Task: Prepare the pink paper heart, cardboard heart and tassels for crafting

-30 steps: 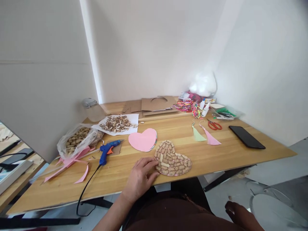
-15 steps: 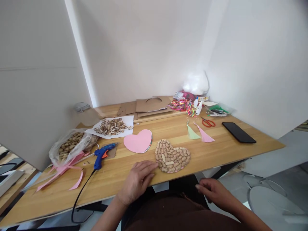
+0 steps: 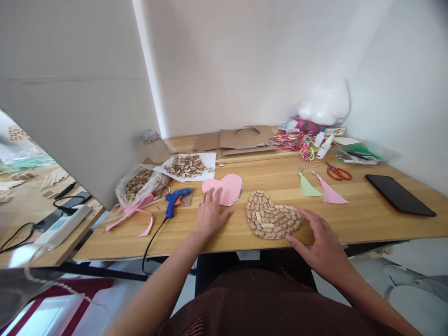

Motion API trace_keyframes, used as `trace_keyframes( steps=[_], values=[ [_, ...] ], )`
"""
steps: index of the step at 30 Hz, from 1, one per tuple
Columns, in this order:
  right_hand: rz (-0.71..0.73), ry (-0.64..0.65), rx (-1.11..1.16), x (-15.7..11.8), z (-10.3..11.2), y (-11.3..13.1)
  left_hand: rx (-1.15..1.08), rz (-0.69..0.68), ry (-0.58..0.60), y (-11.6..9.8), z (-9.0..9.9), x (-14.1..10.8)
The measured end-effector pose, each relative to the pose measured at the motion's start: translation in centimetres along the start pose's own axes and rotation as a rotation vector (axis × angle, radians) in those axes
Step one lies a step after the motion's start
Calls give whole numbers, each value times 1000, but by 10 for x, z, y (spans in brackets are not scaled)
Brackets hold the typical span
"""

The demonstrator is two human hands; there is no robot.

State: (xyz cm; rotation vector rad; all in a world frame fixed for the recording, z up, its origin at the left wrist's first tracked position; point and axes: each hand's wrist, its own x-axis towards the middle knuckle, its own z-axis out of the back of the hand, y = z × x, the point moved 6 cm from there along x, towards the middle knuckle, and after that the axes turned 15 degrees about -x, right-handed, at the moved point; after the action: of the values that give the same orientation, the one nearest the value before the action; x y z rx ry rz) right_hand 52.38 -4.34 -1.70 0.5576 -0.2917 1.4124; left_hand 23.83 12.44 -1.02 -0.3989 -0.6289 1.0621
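Note:
A heart covered in peanut shells [image 3: 271, 218] lies on the wooden table near its front edge. My right hand [image 3: 320, 238] is open at the heart's right side, with thumb and fingertips at its edge. My left hand [image 3: 211, 213] is open too, its fingertips over the lower left part of a pink paper heart [image 3: 229, 187]. A patterned edge shows beneath the pink heart on its right. Left of my left hand lies a blue glue gun [image 3: 172, 201] with an orange trigger, on its side beside a small cardboard piece.
Shell pieces [image 3: 189, 165] lie on white paper beside a bag of peanuts [image 3: 138, 182] and pink strips [image 3: 135, 210]. Rightward are green [image 3: 309, 186] and pink tassels [image 3: 331, 191], red-handled scissors [image 3: 339, 172], a black phone [image 3: 399, 193], glue bottles [image 3: 325, 146] and colored cords [image 3: 292, 141]. Cardboard [image 3: 245, 138] lies behind.
The view has shifted left. My left hand has moved forward to the pink heart. My right hand has come up from beyond the table edge to the shell-covered heart and opened.

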Motion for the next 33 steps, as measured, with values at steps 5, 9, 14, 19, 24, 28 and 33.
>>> trace_keyframes(
  steps=[5, 9, 14, 19, 24, 28, 33],
  values=[
    [7, 22, -67, 4, -13, -2, 21, -23, 70, -10, -14, 19],
    [-11, 35, -89, 6, -17, -3, 20, -69, 100, -18, -22, 33],
    [-31, 53, -117, 5, -18, -5, 17, -138, 139, -22, -33, 46],
    [-2, 59, -119, 5, -18, -5, 1, -202, 173, -27, -45, 54],
    [-18, 53, -118, 8, -22, -8, 0, -225, 165, -32, -51, 72],
    [-16, 51, -92, 14, -24, -9, -15, -244, 162, -31, -56, 90],
    [23, 87, 14, 24, -18, -5, -78, -255, 136, -23, -65, 102]
  ],
)
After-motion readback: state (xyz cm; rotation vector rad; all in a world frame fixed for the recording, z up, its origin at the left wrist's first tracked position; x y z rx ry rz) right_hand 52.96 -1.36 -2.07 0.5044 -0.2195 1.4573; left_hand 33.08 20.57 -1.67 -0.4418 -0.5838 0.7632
